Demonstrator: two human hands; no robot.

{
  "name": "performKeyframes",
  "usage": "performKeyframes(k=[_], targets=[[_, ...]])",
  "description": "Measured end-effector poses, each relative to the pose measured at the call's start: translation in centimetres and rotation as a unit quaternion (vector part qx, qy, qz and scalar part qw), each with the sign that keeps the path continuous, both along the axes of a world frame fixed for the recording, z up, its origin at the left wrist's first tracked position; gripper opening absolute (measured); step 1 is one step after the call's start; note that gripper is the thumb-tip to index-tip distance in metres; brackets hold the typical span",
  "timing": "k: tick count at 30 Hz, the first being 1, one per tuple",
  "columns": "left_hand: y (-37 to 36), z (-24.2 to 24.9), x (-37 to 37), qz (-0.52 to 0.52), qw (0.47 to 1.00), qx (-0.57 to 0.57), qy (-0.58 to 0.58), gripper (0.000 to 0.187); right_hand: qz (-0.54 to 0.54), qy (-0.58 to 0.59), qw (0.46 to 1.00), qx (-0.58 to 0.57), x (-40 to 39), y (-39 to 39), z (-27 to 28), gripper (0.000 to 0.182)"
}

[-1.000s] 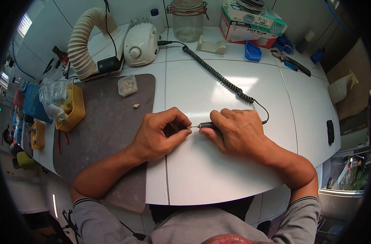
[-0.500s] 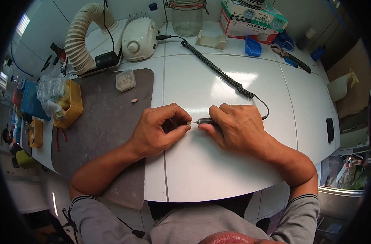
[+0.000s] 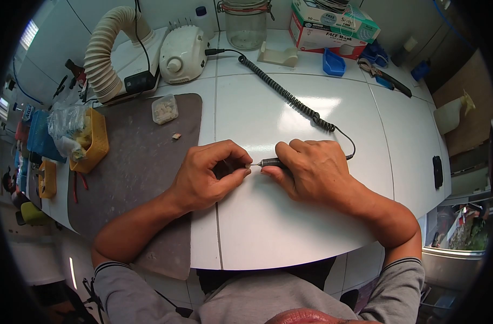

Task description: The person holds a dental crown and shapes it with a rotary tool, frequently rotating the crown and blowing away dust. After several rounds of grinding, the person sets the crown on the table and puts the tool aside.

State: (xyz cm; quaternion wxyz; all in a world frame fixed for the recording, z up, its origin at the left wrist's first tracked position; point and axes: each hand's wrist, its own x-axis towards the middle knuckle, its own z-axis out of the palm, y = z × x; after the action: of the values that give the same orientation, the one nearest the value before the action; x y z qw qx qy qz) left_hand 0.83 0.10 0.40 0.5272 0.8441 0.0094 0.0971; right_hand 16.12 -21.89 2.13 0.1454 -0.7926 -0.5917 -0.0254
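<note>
My right hand (image 3: 319,170) is wrapped around a dark rotary handpiece (image 3: 270,162), its thin metal bit pointing left. Between the thumb and fingertips of my left hand (image 3: 211,175) is a small pale piece (image 3: 248,166), mostly covered by the fingers. The bit's tip reaches this piece. From behind my right hand, a black coiled cord (image 3: 284,94) runs back to a white control unit (image 3: 182,54) with a knob. A clear tub (image 3: 165,109) of pale bits and one loose chip (image 3: 176,136) lie on the grey mat beyond my left hand.
The grey mat (image 3: 133,178) covers the left of the white tabletop (image 3: 289,227). Yellow baskets (image 3: 98,137) stand farther left, near red-handled pliers (image 3: 80,183). Along the back are a ribbed hose (image 3: 98,59), a glass jar (image 3: 245,29), mask boxes (image 3: 333,27) and a blue tray (image 3: 333,63).
The whole view has shifted slightly. Both hands keep nearly the same pose, with the bit still at the small pale piece.
</note>
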Motion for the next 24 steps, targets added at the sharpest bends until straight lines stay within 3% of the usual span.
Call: performKeyframes(k=[24], targets=[[-0.08,-0.94,0.07,0.019,0.999,-0.001,-0.036,0.013,-0.007,0.022,1.0,-0.013,0.1,-0.24,0.23,0.052]])
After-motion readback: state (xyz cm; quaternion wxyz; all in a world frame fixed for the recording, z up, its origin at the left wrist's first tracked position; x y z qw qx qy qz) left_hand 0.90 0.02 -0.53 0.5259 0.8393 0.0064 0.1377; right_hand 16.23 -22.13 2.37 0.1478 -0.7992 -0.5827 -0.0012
